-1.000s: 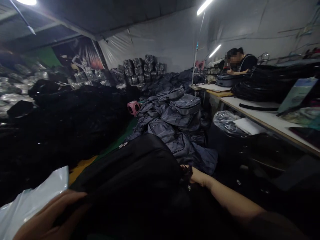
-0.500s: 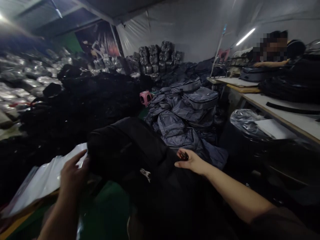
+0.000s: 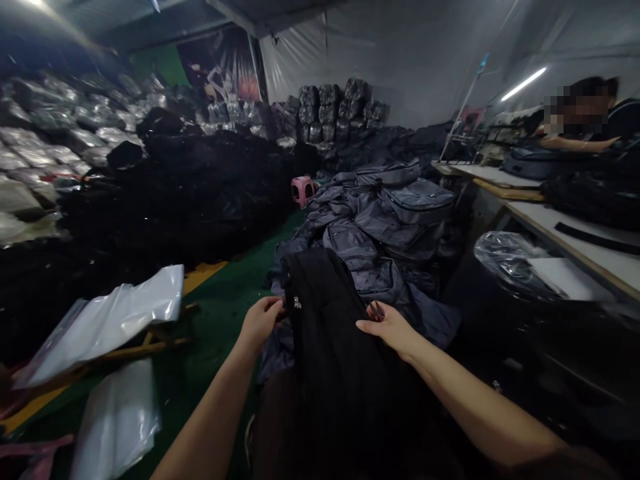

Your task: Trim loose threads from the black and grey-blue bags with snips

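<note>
A black backpack [image 3: 325, 333] with a small pale logo near its upper left lies in front of me, its lower part lost in shadow. My left hand [image 3: 263, 323] is closed on the left edge, thumb against the fingers. At the right edge my right hand [image 3: 387, 327] is closed too, its thumb over the fabric. A small dark pointed tool [image 3: 376, 311], possibly thread snips, shows among the right fingers. Just beyond the backpack is a heap of dark grey-blue backpacks [image 3: 390, 213].
Clear plastic bags [image 3: 135, 307] lie on a low wooden stand at left, with more plastic bags [image 3: 117, 420] below. Black goods [image 3: 200, 193] are heaped behind. A pink stool [image 3: 303, 192] stands by the backpacks. At right are a worktable [image 3: 590, 230], a plastic-lined bin [image 3: 505, 257] and a co-worker [image 3: 583, 140].
The backpack has turned more upright and narrower in view. My left hand has moved right, from beside the plastic bags to the backpack's near left edge. The view has swung slightly left.
</note>
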`<state>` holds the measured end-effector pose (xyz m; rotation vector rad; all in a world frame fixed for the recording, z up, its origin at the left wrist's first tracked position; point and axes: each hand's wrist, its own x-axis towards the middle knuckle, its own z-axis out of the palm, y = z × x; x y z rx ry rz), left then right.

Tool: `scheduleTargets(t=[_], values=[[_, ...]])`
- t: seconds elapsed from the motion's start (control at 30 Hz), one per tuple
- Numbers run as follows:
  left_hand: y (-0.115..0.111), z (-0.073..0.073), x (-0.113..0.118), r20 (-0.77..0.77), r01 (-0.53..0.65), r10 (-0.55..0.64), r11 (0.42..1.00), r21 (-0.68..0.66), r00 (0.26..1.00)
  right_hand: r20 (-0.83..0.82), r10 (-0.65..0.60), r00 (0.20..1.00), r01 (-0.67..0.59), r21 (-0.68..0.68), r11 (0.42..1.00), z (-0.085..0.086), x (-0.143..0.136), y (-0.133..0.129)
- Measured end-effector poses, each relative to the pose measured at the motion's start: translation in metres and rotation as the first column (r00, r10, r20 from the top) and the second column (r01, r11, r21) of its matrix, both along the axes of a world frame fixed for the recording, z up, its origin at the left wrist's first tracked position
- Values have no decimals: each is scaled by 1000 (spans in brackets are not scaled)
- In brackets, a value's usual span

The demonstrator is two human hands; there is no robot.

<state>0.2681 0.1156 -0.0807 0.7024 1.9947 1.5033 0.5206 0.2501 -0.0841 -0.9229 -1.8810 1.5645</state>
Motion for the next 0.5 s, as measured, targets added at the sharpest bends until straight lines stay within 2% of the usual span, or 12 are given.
scheduleTargets(t=[0.17,0.3,0.4,0.5], values=[[2,-9,29,48,142,-139,988,-66,989,38,-95,995,98,-98,990,-7,9,1],[-7,-20,57,-16,207,-210,972,-108,978,52,-125,991,131,-124,984,-21,11,8],[-15,-26,69,-86,251,-268,953,-170,960,43,-133,990,138,-125,983,-28,11,14],[-20,-26,74,-46,313,-328,928,-202,943,29,-139,990,141,-113,983,-30,10,15]])
